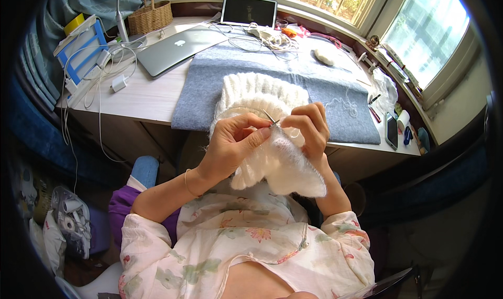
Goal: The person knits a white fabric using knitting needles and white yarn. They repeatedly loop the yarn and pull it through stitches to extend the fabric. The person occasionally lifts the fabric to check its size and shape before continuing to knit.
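A fluffy white piece of knitting [262, 89] with a ribbed edge lies partly on the desk's near edge. Its lower part hangs over my lap. My left hand [230, 144] is closed, thumb and fingertips pinching the work. Opposite it, my right hand [309, 126] has its fingers bent and pinched on the knitting. Between my fingertips a thin knitting needle [269, 116] points up and to the left. The rest of the needle is hidden by my fingers and the wool.
A blue-grey felt mat [201, 97] covers part of the desk, with loose white yarn [345, 105] and a white yarn ball [324, 57] on it. A closed laptop [181, 47], a tablet [248, 11], cables and a charger [119, 83] lie beyond. A phone [391, 130] sits at the right.
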Available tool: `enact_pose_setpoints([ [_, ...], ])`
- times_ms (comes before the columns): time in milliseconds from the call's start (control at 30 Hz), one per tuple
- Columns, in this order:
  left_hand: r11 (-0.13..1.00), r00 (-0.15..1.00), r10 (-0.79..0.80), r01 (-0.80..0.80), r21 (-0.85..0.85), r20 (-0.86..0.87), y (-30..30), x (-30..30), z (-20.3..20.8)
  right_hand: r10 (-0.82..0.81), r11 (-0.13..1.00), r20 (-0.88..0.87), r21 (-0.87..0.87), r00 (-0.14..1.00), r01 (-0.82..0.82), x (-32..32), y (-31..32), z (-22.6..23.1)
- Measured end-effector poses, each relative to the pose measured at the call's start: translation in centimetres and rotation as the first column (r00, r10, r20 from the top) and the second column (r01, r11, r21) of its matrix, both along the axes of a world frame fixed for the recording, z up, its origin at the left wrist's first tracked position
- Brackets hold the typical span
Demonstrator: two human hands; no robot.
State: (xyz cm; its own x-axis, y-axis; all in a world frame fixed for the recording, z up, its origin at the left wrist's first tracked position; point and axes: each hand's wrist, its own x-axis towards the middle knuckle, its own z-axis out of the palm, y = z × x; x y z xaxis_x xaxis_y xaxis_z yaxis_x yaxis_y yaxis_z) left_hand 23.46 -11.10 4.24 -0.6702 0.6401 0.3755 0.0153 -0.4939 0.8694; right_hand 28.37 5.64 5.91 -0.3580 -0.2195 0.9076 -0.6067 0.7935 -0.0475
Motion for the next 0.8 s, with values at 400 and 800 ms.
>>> enact_pose_setpoints([
  [400, 0.995, 0.994, 0.100, -0.100, -0.004, -0.031, 0.0, -0.2, 0.2, -0.069, 0.997, -0.045, -0.044, 0.997, 0.067, 0.7, 0.2, 0.5],
  [800, 0.998, 0.994, 0.066, -0.066, 0.001, -0.091, -0.7, -0.1, 0.9, 0.129, 0.984, 0.032, -0.130, 0.991, -0.123, 0.6, -0.1, 0.5],
])
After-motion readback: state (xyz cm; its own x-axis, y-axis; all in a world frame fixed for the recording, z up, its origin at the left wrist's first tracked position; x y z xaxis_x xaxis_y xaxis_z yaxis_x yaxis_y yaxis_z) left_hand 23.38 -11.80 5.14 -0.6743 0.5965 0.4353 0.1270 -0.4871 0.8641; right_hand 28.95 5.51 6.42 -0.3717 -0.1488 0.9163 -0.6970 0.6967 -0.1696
